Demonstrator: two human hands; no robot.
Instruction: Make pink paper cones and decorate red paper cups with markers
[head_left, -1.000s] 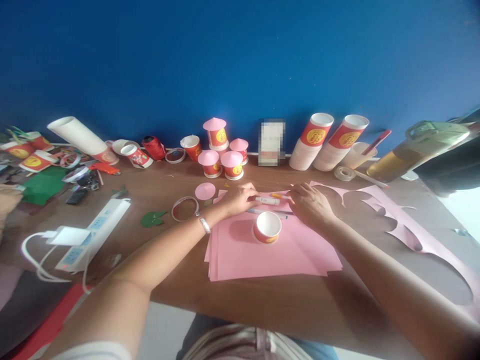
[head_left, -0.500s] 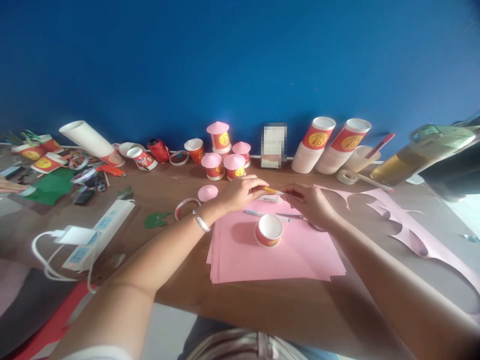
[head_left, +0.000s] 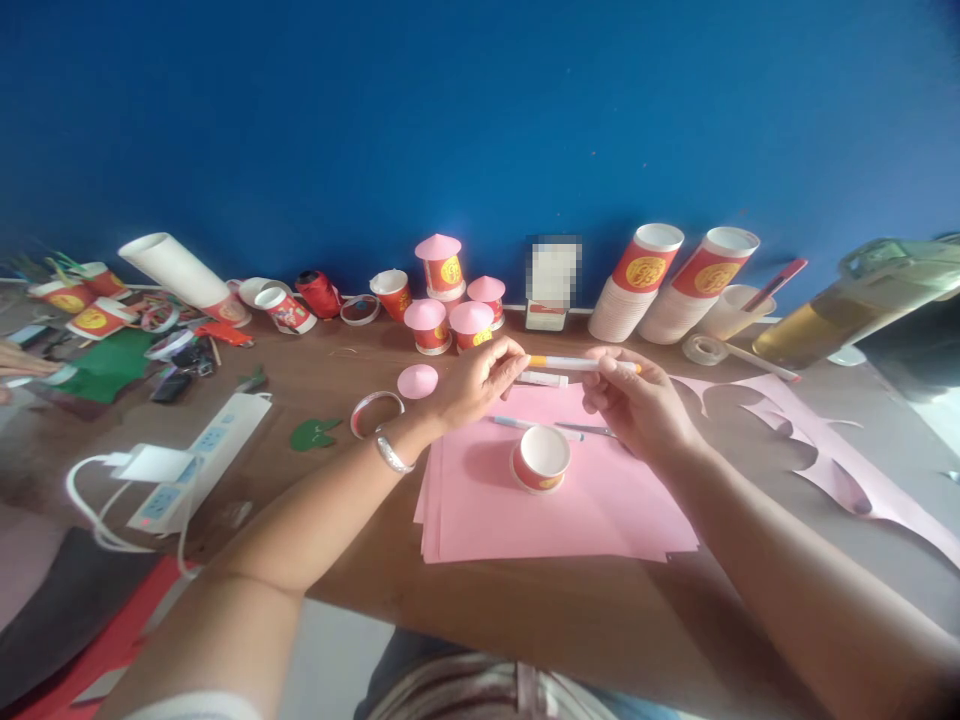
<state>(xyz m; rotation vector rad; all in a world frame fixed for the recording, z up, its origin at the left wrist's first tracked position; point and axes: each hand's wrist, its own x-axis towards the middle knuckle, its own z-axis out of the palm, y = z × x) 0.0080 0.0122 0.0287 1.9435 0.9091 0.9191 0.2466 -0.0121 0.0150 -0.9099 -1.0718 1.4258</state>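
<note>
A white marker with orange ends (head_left: 559, 363) is held level above the back of the pink paper stack (head_left: 480, 520). The fingers of my left hand (head_left: 484, 380) pinch its left tip. My right hand (head_left: 637, 395) grips the barrel near the other end. Below them a short red-and-white paper cup (head_left: 545, 455) stands on the paper with its opening up. Behind the cup lie a light-blue marker (head_left: 525, 428) and scissors (head_left: 589, 430), which my right hand partly covers. A small white tube (head_left: 544, 379) rests just under the held marker.
Paper cups with pink cone tops (head_left: 439, 262) stand by the blue wall, with cup stacks (head_left: 637, 285) to the right. Tape (head_left: 705, 349) and cut pink scraps (head_left: 832, 480) lie at right. A power strip (head_left: 206, 460) and another person's hand (head_left: 22, 362) are at left.
My right hand has moved slightly right and turned, so more of the white marker shows between my hands. My left hand has shifted a little; the cup stays in place on the paper.
</note>
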